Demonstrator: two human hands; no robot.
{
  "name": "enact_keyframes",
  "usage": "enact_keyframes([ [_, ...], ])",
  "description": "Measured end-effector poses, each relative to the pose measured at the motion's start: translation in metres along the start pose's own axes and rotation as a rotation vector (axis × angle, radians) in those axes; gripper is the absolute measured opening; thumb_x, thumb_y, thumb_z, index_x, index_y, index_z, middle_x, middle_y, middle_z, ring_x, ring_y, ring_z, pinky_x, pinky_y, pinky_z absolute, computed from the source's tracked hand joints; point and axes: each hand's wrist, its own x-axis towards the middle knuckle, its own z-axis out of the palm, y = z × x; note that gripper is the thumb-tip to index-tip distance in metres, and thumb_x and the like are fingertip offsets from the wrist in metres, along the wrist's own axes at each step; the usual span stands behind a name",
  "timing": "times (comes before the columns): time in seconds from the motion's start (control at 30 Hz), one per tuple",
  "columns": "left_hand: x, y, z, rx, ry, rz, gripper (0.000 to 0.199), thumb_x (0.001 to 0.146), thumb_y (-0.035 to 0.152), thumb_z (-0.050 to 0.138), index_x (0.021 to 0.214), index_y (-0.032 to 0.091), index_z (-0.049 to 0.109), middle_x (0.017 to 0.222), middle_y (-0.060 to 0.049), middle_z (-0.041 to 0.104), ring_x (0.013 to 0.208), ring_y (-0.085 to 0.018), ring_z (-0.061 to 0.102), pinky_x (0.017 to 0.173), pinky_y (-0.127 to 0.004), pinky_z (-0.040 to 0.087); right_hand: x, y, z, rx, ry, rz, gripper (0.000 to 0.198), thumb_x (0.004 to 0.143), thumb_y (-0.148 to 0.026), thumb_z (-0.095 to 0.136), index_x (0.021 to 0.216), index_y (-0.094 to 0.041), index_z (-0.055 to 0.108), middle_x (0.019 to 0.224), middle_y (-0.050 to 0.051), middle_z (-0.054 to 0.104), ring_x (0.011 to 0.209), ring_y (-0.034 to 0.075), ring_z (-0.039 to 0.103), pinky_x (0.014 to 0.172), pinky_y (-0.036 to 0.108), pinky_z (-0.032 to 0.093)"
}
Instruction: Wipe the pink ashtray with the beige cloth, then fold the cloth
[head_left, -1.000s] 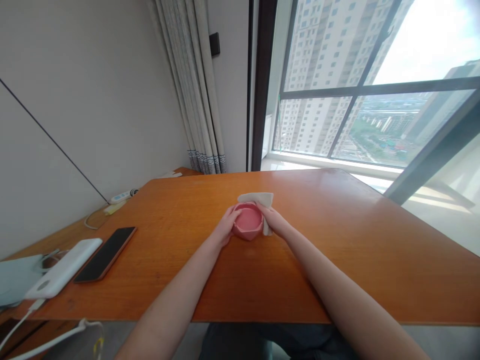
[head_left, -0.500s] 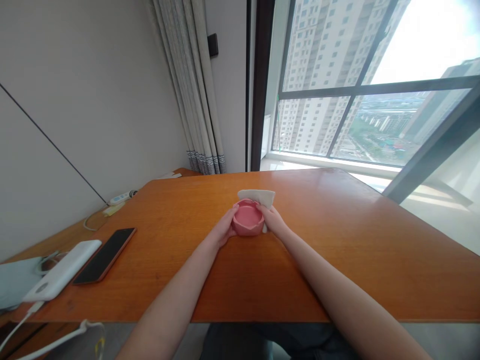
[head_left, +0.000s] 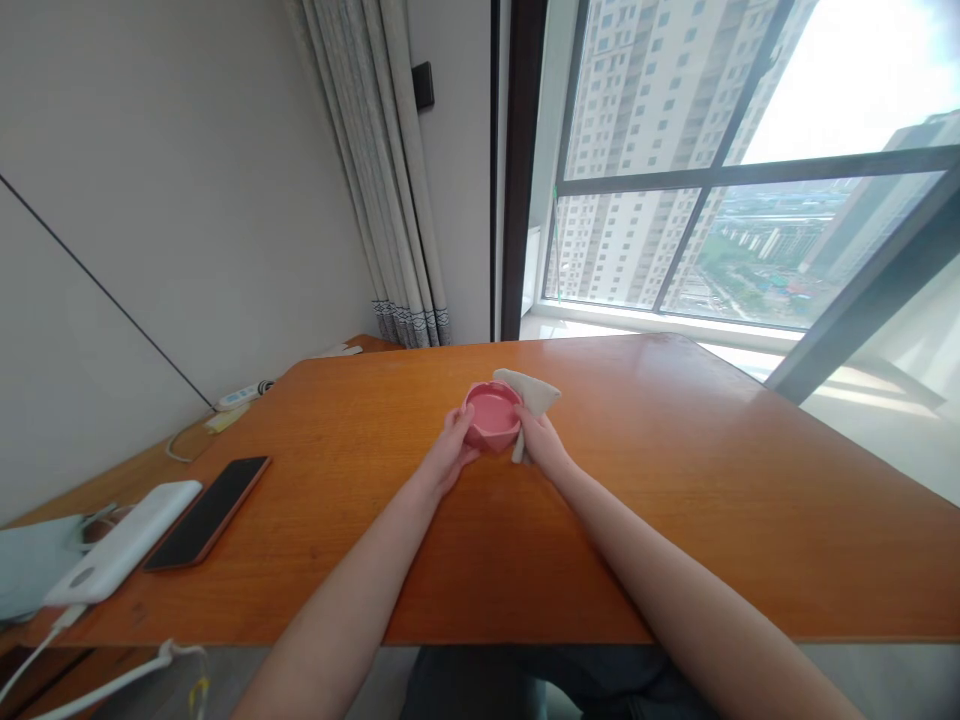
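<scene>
A shallow pink dish (head_left: 493,408), with a faceted wall and a wavy rim much like an ashtray, is held up over the middle of the table. My left hand (head_left: 453,442) grips its left side, thumb on the rim and fingers underneath. A pale cloth (head_left: 534,390) is pinched in my right hand (head_left: 541,440) against the dish's right side. Part of that cloth sticks out behind the dish, and a corner hangs below my right thumb. The fingers of my right hand are mostly hidden behind the cloth.
On the table's (head_left: 600,560) left side lie a dark phone (head_left: 208,512) and a white power bank (head_left: 124,542) with a cable plugged in. A power strip (head_left: 238,399) sits by the wall. Behind the table are a curtain (head_left: 382,170) and a large window (head_left: 675,250).
The dish has shifted slightly up and left, and its wall is tilted differently. The cloth has swung to the right side, bunching there with my right hand.
</scene>
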Motion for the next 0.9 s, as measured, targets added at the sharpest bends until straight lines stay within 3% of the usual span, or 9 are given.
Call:
enact_keyframes([
  [0.13, -0.004, 0.003, -0.002, 0.031, -0.17, -0.138, 0.062, 0.078, 0.067, 0.042, 0.12, 0.024, 0.055, 0.113, -0.01, 0.063, 0.092, -0.022, 0.063, 0.068, -0.032, 0.054, 0.009, -0.007, -0.017, -0.041, -0.102, 0.121, 0.035, 0.075, -0.039, 0.052, 0.097, -0.016, 0.067, 0.092, 0.003, 0.071, 0.095, 0.024, 0.062, 0.085, 0.031, 0.048],
  [0.23, -0.002, 0.002, -0.001, 0.038, -0.058, -0.122, 0.055, 0.08, 0.06, 0.049, 0.117, 0.021, 0.057, 0.111, -0.01, 0.065, 0.094, -0.022, 0.063, 0.069, -0.031, 0.054, 0.01, -0.007, -0.02, -0.042, -0.192, 0.155, 0.035, 0.074, -0.04, 0.055, 0.099, -0.018, 0.068, 0.097, 0.002, 0.071, 0.098, 0.023, 0.062, 0.088, 0.031, 0.047],
  [0.33, 0.002, 0.0, 0.0, -0.021, 0.03, -0.05, 0.052, 0.082, 0.057, 0.047, 0.117, 0.02, 0.056, 0.116, -0.01, 0.062, 0.099, -0.023, 0.061, 0.073, -0.032, 0.054, 0.004, -0.002, -0.011, 0.011, -0.167, 0.164, 0.046, 0.077, -0.051, 0.053, 0.109, -0.02, 0.064, 0.101, 0.004, 0.07, 0.102, 0.023, 0.061, 0.089, 0.031, 0.047],
  [0.5, 0.003, -0.002, -0.002, -0.089, 0.001, 0.1, 0.048, 0.079, 0.05, 0.057, 0.119, 0.026, 0.046, 0.125, -0.007, 0.055, 0.101, -0.019, 0.059, 0.082, -0.036, 0.051, -0.006, 0.003, 0.006, 0.022, -0.049, 0.144, 0.062, 0.078, -0.061, 0.047, 0.122, -0.017, 0.056, 0.097, 0.007, 0.07, 0.098, 0.024, 0.062, 0.084, 0.031, 0.049],
  [0.6, 0.002, 0.0, -0.006, -0.005, -0.086, -0.012, 0.051, 0.073, 0.046, 0.066, 0.116, 0.029, 0.045, 0.122, -0.006, 0.056, 0.097, -0.018, 0.061, 0.084, -0.037, 0.05, -0.001, -0.001, 0.0, -0.012, 0.011, 0.079, 0.053, 0.077, -0.049, 0.053, 0.121, -0.02, 0.055, 0.104, 0.003, 0.068, 0.105, 0.023, 0.059, 0.088, 0.03, 0.047],
  [0.73, 0.0, 0.007, -0.011, 0.035, -0.199, -0.211, 0.06, 0.075, 0.068, 0.046, 0.113, 0.022, 0.051, 0.107, -0.012, 0.063, 0.094, -0.022, 0.063, 0.081, -0.038, 0.05, 0.01, -0.009, -0.016, -0.019, 0.047, 0.1, 0.04, 0.074, -0.04, 0.052, 0.104, -0.017, 0.064, 0.099, 0.002, 0.07, 0.099, 0.023, 0.061, 0.086, 0.031, 0.047],
  [0.9, -0.001, 0.007, -0.013, 0.141, -0.192, -0.243, 0.052, 0.077, 0.056, 0.055, 0.118, 0.023, 0.053, 0.105, -0.011, 0.065, 0.083, -0.02, 0.065, 0.07, -0.032, 0.053, 0.011, -0.009, -0.021, -0.068, -0.075, 0.189, 0.034, 0.072, -0.039, 0.054, 0.093, -0.017, 0.068, 0.091, 0.003, 0.071, 0.093, 0.024, 0.063, 0.082, 0.031, 0.048],
])
